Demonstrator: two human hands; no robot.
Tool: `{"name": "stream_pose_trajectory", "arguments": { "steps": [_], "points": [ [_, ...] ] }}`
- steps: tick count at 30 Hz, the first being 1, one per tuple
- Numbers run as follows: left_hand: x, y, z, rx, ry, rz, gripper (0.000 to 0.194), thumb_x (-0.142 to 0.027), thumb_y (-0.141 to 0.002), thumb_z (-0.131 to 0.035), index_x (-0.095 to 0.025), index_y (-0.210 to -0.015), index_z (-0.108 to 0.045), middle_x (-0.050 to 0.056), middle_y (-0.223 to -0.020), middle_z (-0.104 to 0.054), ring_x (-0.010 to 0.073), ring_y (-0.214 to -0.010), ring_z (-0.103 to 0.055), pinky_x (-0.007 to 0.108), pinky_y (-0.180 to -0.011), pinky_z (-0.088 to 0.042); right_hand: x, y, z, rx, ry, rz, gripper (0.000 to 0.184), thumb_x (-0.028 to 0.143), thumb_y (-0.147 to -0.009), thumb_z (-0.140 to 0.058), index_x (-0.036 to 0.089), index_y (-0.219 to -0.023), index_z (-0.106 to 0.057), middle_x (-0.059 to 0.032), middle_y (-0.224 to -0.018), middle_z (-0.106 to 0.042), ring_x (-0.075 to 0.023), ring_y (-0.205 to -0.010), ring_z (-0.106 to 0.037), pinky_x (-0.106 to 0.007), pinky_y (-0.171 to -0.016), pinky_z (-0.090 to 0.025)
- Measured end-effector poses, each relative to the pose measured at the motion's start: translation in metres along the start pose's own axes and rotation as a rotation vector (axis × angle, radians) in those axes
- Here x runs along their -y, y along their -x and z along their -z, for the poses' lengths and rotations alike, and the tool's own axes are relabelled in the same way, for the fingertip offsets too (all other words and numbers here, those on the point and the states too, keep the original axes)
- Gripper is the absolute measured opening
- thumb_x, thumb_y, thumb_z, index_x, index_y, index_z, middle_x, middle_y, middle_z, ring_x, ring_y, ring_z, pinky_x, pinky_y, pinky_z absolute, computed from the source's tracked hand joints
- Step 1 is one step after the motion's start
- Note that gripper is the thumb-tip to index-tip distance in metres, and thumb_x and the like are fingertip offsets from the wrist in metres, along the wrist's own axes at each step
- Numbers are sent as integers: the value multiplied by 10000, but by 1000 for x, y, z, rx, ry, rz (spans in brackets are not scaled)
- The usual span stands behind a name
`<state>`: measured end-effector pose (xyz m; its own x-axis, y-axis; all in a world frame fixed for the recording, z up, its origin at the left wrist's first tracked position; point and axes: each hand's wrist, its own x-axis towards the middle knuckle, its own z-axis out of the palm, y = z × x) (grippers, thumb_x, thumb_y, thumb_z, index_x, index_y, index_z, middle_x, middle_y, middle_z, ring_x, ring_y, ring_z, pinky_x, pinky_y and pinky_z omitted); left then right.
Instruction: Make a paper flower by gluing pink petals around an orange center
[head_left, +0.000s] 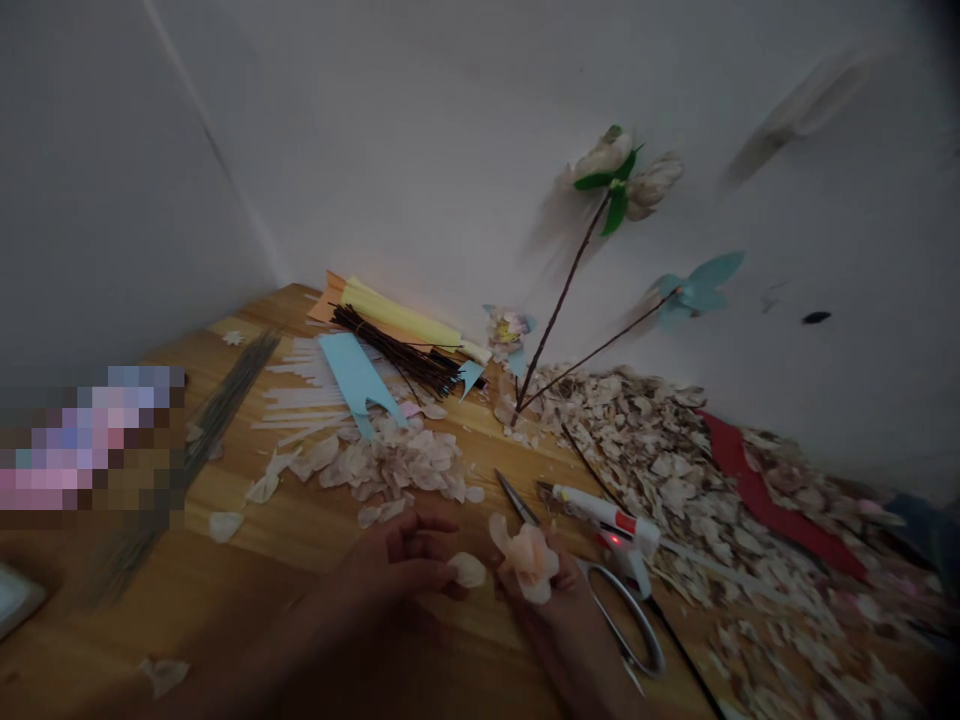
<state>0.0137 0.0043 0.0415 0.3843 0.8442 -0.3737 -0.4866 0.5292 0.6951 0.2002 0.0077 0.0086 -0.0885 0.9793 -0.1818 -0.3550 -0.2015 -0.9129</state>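
Note:
Between the thumb and fingers of my left hand [409,555] is a single pale petal [469,569]. A partly built peach-coloured flower [531,562] is in my right hand [559,610], its petals facing up and its base hidden by the fingers. The petal and the flower are a small gap apart. Right behind my right hand lie metal scissors [626,630], partly covered by it. A white glue gun [607,520] with a lit red light rests beside them. Beyond my left hand is a heap of pale petals [409,458].
Brown stem wires [397,350], yellow paper [401,312] and blue paper [356,375] lie at the back. Dried petals [645,430] and a red strip [772,500] cover the right. Grey wires [232,405] lie left. A finished flower stem [562,290] leans near the wall.

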Motion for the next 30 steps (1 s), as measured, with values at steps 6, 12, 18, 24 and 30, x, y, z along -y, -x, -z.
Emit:
{"name": "stream_pose_trajectory", "arguments": {
  "steps": [6,12,18,24,30],
  "points": [
    [1,1,-1,-19,3,7,305,-134,-572,-770,-173,-849,-649,-25,-627,-682,136,-603,-664,264,-675,-482,-2,2,6,23,62,-8,271,239,-460,-823,230,-635,-616,54,-531,-545,-119,-495,-463,-251,-497,-423],
    [-1,0,-3,2,13,23,308,-120,-535,-789,-180,-800,-644,-42,-574,-687,125,-561,-661,247,-649,-469,-1,4,3,22,135,8,279,203,-437,-838,233,-575,-598,76,-488,-548,-88,-445,-393,-206,-440,-296],
    [-1,2,-2,5,12,18,282,-94,-580,-755,-170,-831,-652,-16,-602,-696,143,-593,-666,272,-681,-476,8,11,-3,23,143,-21,249,195,-479,-834,231,-620,-631,59,-560,-585,-104,-506,-446,-223,-497,-318],
    [3,-1,1,22,18,37,304,-135,-568,-778,-186,-840,-651,-29,-607,-690,149,-602,-669,283,-696,-480,8,9,-3,33,181,24,254,183,-472,-838,227,-588,-616,59,-568,-589,-101,-510,-453,-212,-488,-319],
    [1,3,-3,13,20,35,296,-118,-578,-763,-174,-841,-638,-17,-619,-705,139,-592,-669,268,-686,-479,9,10,-6,34,224,74,209,156,-500,-807,224,-573,-624,65,-537,-559,-91,-476,-437,-208,-468,-318]
  ]
}}
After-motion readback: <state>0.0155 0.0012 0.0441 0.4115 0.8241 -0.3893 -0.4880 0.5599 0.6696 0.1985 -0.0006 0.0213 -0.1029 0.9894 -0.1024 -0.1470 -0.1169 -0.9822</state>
